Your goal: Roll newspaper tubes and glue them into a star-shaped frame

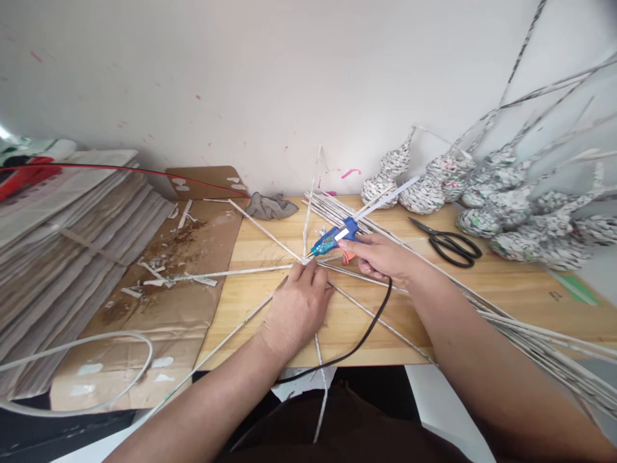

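Note:
My right hand [378, 256] is wrapped round the handle of a blue hot glue gun [340, 235], with a finger by its orange trigger. A long pale glue stick [388, 198] juts from the gun's back, and its nozzle points down at the crossing of several rolled paper sticks [260, 226]. These sticks spread out like a star over the wooden table [270, 334]. My left hand [299, 302] grips the sticks at their crossing, fingers bent close to the nozzle; its fingertips partly cover the joint. A black cord [373, 331] hangs from the gun.
Black scissors [450, 247] lie to the right, before several woven paper gourd shapes [424, 193]. A grey cloth [271, 206] rests by the wall. Left are stacked newspapers [91, 257] and stained cardboard [193, 321] with scraps. More paper sticks [530, 344] reach over the right edge.

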`<state>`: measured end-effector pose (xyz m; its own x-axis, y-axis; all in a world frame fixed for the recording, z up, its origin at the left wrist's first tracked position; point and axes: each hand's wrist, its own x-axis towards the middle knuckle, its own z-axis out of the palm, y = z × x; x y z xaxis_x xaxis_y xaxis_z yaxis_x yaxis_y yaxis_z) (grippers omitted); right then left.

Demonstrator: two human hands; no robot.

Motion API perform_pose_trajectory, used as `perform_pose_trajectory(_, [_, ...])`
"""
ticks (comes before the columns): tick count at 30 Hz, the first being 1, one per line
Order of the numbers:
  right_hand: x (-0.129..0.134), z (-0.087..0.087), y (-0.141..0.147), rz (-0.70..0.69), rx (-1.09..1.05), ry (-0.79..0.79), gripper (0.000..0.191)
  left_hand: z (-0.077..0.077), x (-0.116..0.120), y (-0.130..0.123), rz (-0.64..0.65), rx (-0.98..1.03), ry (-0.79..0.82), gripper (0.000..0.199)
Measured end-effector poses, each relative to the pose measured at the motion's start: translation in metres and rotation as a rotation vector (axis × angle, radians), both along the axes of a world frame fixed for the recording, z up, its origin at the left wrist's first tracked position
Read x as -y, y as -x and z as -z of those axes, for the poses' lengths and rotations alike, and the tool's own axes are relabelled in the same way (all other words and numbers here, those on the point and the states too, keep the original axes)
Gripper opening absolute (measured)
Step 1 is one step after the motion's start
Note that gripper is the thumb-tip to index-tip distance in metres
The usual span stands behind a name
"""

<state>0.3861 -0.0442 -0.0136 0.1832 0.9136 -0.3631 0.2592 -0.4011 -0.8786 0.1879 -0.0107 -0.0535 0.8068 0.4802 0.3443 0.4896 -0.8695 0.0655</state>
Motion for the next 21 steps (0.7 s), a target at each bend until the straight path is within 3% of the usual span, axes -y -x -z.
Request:
perform_pose_trajectory(10, [-0.006,0.009,0.004,0.008,0.039,-0.001,0.047,0.0,0.0,0.0,-0.01,-0.01,0.01,0.024])
perform_pose_trajectory(21, [-0.003,0.001,0.003,0.016,0.031,0.029,0.045,0.0,0.0,-0.001,-0.008,-0.01,-0.015,0.023])
